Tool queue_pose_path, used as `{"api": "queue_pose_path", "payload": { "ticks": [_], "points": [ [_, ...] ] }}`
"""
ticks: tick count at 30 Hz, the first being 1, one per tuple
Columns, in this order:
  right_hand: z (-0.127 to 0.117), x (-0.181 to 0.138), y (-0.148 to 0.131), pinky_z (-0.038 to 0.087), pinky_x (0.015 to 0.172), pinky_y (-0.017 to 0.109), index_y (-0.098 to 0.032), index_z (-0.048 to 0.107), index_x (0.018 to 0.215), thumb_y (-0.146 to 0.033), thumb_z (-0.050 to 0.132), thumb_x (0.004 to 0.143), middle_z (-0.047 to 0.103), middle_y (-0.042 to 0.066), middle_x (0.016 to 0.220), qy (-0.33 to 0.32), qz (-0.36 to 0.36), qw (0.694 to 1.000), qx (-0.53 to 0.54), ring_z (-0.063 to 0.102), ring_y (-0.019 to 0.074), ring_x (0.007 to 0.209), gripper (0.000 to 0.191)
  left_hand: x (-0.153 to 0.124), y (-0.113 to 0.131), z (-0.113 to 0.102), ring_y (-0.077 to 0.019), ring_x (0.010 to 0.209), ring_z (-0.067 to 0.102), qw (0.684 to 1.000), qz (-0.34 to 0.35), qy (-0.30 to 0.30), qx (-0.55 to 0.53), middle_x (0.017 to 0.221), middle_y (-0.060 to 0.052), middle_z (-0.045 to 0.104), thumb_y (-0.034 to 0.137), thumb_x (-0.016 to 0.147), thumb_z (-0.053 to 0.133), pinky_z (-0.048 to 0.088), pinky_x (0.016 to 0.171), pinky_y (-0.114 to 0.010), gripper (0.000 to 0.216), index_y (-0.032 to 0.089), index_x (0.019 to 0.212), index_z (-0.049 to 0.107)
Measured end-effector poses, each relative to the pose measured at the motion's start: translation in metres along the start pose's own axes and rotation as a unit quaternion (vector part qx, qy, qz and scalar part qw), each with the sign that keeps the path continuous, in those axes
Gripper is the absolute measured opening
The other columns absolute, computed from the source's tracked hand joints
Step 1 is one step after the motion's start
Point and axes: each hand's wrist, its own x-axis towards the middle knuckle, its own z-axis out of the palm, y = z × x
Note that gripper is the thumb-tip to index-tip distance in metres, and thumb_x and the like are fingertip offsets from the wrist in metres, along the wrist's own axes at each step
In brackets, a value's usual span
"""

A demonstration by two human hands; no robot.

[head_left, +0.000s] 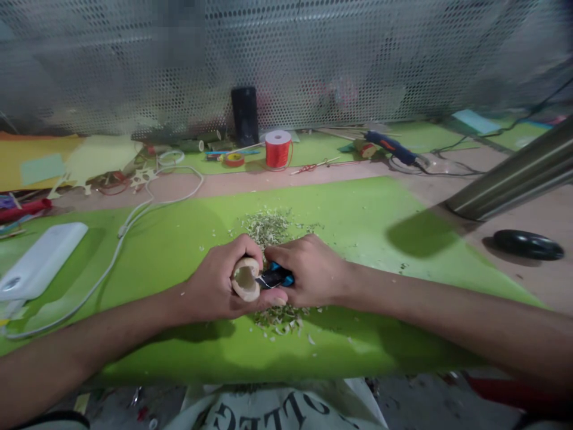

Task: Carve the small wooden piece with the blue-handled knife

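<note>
My left hand (215,278) is wrapped round a short hollow piece of bamboo (239,294), its pale open end facing me. Closed in my right hand (316,272) is a utility knife (278,276) with a blue and black body. The knife's tip meets the right side of the bamboo's rim, and my left thumb lies close by the tool. Pale shavings (268,226) are heaped on the green mat (358,215) behind and below my hands. Most of the bamboo's outside is hidden by my fingers.
At the left lies a white power bank (42,260) with a white cable (123,239). A red thread spool (277,149), black phone-like slab (245,116) and glue gun (391,148) stand or lie behind. A metal tube (514,170) and black mouse (528,245) are at right.
</note>
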Motion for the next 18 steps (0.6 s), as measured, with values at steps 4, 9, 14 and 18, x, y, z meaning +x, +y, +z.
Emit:
{"api": "queue_pose_path", "payload": {
  "ticks": [4, 9, 14, 18],
  "points": [
    [-0.0016, 0.0001, 0.0028, 0.020, 0.051, 0.027, -0.017, 0.060, 0.080, -0.036, 0.050, 0.072, 0.065, 0.005, 0.067, 0.005, 0.020, 1.000, -0.022, 0.045, 0.0137, 0.052, 0.023, 0.0018, 0.0012, -0.0049, -0.0068, 0.049, 0.044, 0.990, 0.020, 0.025, 0.138, 0.063, 0.006, 0.053, 0.045, 0.077, 0.070, 0.033, 0.047, -0.019, 0.034, 0.020, 0.082, 0.047],
    [-0.0044, -0.0002, 0.0055, 0.022, 0.052, 0.027, -0.016, 0.060, 0.082, -0.033, 0.050, 0.074, 0.068, 0.006, 0.071, -0.012, 0.035, 0.999, -0.035, 0.050, 0.0148, 0.055, 0.021, 0.0025, -0.0012, -0.0062, -0.0082, 0.048, 0.045, 0.971, 0.043, 0.043, 0.231, 0.063, 0.005, 0.054, 0.057, 0.081, 0.063, 0.033, 0.047, -0.020, 0.041, 0.020, 0.081, 0.047],
    [-0.0042, 0.0018, 0.0049, 0.023, 0.052, 0.027, -0.016, 0.061, 0.082, -0.031, 0.051, 0.073, 0.068, 0.006, 0.072, -0.033, 0.023, 0.999, -0.027, 0.051, 0.0151, 0.056, 0.020, 0.0033, -0.0010, -0.0067, -0.0094, 0.050, 0.048, 0.964, 0.062, 0.039, 0.254, 0.063, 0.004, 0.055, 0.059, 0.082, 0.060, 0.034, 0.048, -0.021, 0.041, 0.020, 0.081, 0.047],
    [-0.0041, 0.0027, 0.0043, 0.023, 0.052, 0.027, -0.017, 0.062, 0.081, -0.030, 0.052, 0.072, 0.068, 0.007, 0.072, -0.039, 0.024, 0.999, -0.023, 0.052, 0.0155, 0.056, 0.019, 0.0035, -0.0008, -0.0052, -0.0099, 0.050, 0.049, 0.963, 0.074, 0.030, 0.257, 0.062, 0.004, 0.056, 0.052, 0.084, 0.058, 0.033, 0.048, -0.022, 0.034, 0.020, 0.081, 0.047]
  ]
}}
